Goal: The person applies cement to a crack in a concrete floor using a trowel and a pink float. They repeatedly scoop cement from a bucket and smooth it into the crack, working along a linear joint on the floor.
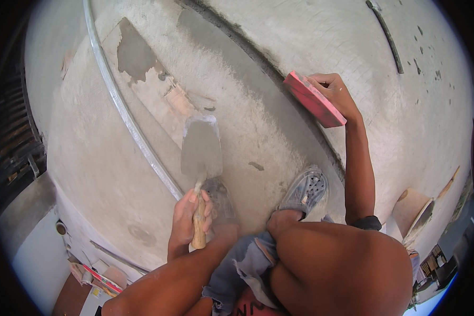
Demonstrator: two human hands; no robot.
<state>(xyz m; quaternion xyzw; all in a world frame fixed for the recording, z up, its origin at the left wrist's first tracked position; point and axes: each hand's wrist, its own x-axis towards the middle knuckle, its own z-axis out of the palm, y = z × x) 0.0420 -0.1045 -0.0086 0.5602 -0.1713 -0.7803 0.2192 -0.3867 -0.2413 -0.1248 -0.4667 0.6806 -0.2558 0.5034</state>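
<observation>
My left hand (pixel 189 213) is closed round the wooden handle of a trowel (pixel 200 147), whose flat, cement-smeared blade points away from me above my left foot. My right hand (pixel 329 92) grips a pink rectangular float (pixel 310 100), tilted over the dark edge of a long strip of darker, wet-looking cement (pixel 237 79) that runs diagonally across the pale concrete surface. The rest of the float's underside is hidden.
A long silver metal bar (pixel 116 100) lies at the left. Dark sticks (pixel 387 37) and flecks are at upper right. My clogs (pixel 303 192) are below the strip. Tools and a curved board (pixel 411 210) sit at lower right, more items (pixel 97 279) at lower left.
</observation>
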